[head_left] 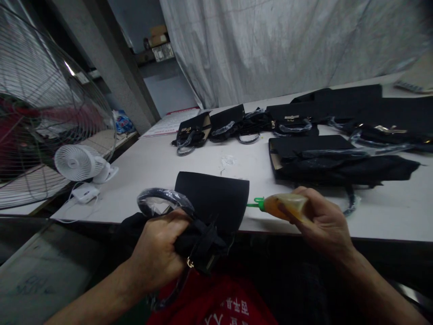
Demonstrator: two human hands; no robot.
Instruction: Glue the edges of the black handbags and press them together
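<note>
My left hand (161, 248) is closed around a black handbag (212, 198) at the table's front edge. Its stiff flap lies over the white top, and its handles (165, 195) are wrapped in clear plastic. A small gold ring hangs below my fingers. My right hand (321, 221) grips a soft squeeze bottle (287, 206) of amber liquid, tilted on its side. The bottle's green nozzle points left, close to the flap's right edge; whether it touches cannot be told.
More black handbags (338, 158) with plastic-wrapped handles lie along the back and right of the white table (142, 180). A small white fan (79, 162) stands at the left, beside a large caged fan (43, 108). Behind hangs a grey curtain (270, 49).
</note>
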